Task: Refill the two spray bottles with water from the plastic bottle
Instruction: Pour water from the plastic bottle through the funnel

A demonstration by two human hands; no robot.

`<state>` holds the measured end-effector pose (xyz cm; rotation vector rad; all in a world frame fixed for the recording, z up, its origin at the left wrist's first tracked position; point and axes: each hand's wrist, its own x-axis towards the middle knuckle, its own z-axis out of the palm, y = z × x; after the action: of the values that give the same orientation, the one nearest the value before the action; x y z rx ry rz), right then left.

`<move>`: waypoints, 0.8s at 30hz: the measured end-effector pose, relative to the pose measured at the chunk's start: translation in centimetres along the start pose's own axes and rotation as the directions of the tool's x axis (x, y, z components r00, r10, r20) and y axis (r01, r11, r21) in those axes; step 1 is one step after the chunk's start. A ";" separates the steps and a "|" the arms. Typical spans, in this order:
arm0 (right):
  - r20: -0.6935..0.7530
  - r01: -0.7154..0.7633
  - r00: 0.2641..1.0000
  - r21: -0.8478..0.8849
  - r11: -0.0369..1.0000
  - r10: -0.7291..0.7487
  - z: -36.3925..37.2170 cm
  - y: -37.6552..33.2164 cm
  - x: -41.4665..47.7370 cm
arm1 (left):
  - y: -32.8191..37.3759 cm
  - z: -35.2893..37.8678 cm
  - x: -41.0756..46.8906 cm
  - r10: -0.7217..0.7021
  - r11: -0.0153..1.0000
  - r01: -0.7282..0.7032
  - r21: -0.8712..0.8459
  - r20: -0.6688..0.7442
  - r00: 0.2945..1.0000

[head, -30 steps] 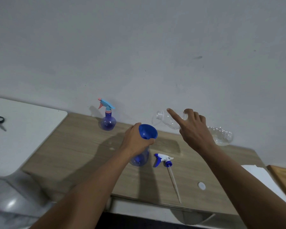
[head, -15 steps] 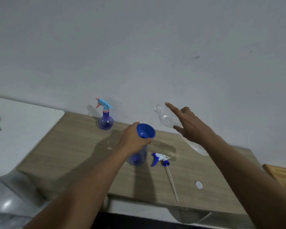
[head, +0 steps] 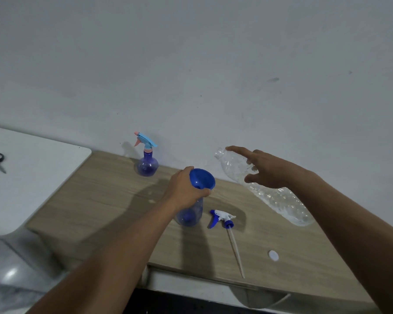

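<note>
Centre frame: left hand (head: 186,189) clamps the funnel (head: 202,180) on the open spray bottle (head: 190,214). Right hand (head: 270,168) grips the tilted plastic bottle (head: 270,196), mouth raised. Recommendation: lower mouth over funnel, pour slowly.

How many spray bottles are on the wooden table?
2. One spray bottle with its trigger head fitted stands by the wall. The open spray bottle, with a blue funnel, is held by the left hand.
</note>
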<state>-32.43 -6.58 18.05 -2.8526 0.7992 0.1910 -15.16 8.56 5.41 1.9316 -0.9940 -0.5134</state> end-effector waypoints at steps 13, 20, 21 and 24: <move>0.128 -0.004 0.992 -0.155 0.988 0.024 -0.9 -0.3 0.4 | 0.9 -0.6 -0.6 -0.024 0.999 0.025 -0.042 0.035 0.999; 0.145 -0.014 0.989 -0.184 0.983 0.041 -1.4 -0.6 0.4 | 1.2 -0.7 -0.8 -0.019 0.999 0.021 -0.041 0.043 0.999; 0.147 -0.014 0.988 -0.190 0.982 0.043 -1.4 -0.7 0.4 | 1.3 -0.8 -0.8 -0.016 0.999 0.018 -0.039 0.045 0.999; 0.155 -0.021 0.987 -0.187 0.982 0.050 -1.6 -0.8 0.2 | 1.4 -0.9 -0.8 -0.016 0.999 0.018 -0.044 0.048 0.999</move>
<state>-31.66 -6.31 19.71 -2.9464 0.8403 0.5177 -15.67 9.28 7.07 1.8974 -0.9890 -0.5896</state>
